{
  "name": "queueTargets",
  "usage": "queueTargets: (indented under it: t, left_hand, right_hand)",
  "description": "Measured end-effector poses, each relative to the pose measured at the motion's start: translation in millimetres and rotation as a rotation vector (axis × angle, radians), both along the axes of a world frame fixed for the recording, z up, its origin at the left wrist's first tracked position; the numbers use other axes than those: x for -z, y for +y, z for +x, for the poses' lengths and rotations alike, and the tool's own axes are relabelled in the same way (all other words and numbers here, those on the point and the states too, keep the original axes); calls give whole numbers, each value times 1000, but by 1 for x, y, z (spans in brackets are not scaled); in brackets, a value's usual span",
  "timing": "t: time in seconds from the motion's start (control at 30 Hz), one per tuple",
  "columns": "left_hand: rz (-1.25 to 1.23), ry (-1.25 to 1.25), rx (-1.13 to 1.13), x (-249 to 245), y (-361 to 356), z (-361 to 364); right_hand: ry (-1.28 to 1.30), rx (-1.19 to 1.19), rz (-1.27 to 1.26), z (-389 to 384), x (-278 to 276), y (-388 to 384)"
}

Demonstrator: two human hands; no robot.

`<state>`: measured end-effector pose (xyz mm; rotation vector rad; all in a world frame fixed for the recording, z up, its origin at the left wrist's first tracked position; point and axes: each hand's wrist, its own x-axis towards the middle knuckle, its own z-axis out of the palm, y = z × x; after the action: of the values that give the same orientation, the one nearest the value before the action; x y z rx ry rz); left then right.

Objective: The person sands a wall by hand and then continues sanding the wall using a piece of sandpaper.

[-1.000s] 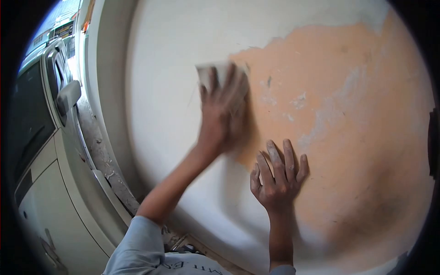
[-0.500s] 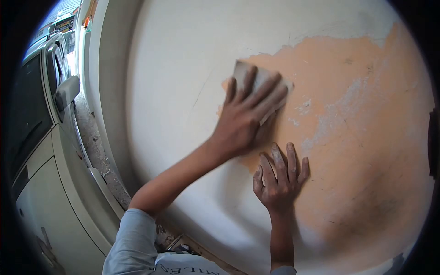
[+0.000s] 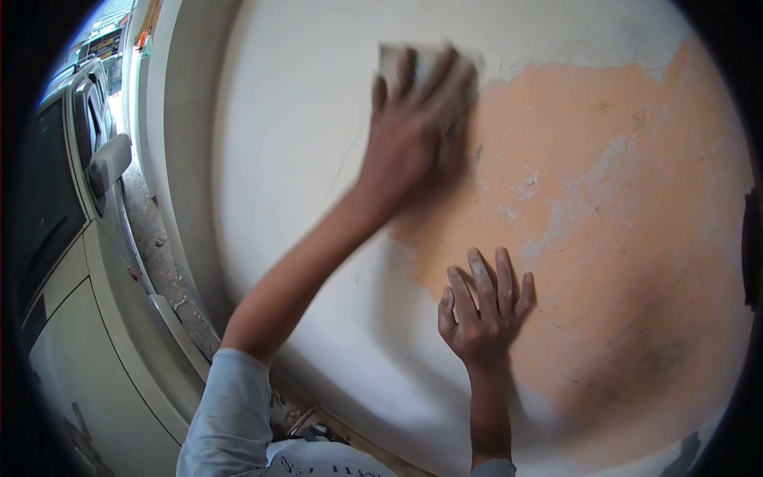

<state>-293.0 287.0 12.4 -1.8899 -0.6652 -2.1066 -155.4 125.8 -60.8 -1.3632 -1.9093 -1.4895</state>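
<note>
My left hand (image 3: 409, 131) is pressed on the wall (image 3: 294, 119) near the top of the view, blurred by motion. Under its fingers is a pale grey, flat sheet of sandpaper (image 3: 389, 60), whose corner and upper edge stick out past the fingertips. Its thumb is mostly hidden. Lower and to the right, my right hand (image 3: 482, 318) lies flat with fingers spread, dusty at the tips and holding nothing. It rests at the edge of a bare orange patch (image 3: 572, 119), where the white coat is gone.
A light-coloured vehicle (image 3: 103, 334) with a side mirror (image 3: 111, 163) stands close on my left. Between it and the wall's rounded edge runs a narrow strip of littered ground (image 3: 155, 230). Dark smudges (image 3: 644, 366) mark the lower right of the patch.
My left hand has moved up and slightly left along the wall with the sandpaper, from the patch's edge onto the white part. My right hand has stayed in place.
</note>
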Motion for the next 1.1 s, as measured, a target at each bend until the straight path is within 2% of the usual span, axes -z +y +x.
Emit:
queueTargets:
  t: [0.1, 0.2, 0.27, 0.3, 0.4, 0.47, 0.5, 0.6, 0.67, 0.77, 0.87, 0.97, 1.1]
  left_hand:
    - [-50, -126, 29, -22, 2, 0]
    - [-80, 126, -29, 20, -21, 11]
    - [-177, 239, 76, 55, -51, 12]
    - [-172, 246, 78, 62, -42, 8]
    - [-52, -14, 47, 36, 6, -7]
    - [-140, -184, 47, 6, 23, -19]
    - [-107, -225, 3, 5, 23, -12]
    - [-164, 4, -20, 47, -13, 5]
    - [-307, 161, 124, 93, -55, 19]
    - [-223, 232, 66, 107, -37, 9]
    - [-186, -74, 48, 62, 6, -14]
    - [-188, -192, 17, 48, 15, -11]
    - [-318, 103, 118, 120, -46, 10]
  right_hand:
    - [14, 9, -4, -2, 0, -1]
    - [11, 13, 0, -1, -1, 0]
    - [3, 20, 5, -1, 0, 0]
    - [4, 20, 9, -1, 0, 0]
    - [0, 22, 14, -1, 0, 1]
    - [5, 25, 11, -2, 1, 1]
    - [2, 40, 10, -1, 1, 1]
    - [-4, 74, 9, 0, 1, 2]
    - [-1, 106, 8, 0, 1, 2]
    - [-19, 146, 13, -1, 3, 4]
    - [-52, 190, 1, -3, 1, 4]
    - [-65, 211, 2, -4, 0, 3]
    - [-56, 211, 0, -4, 1, 3]
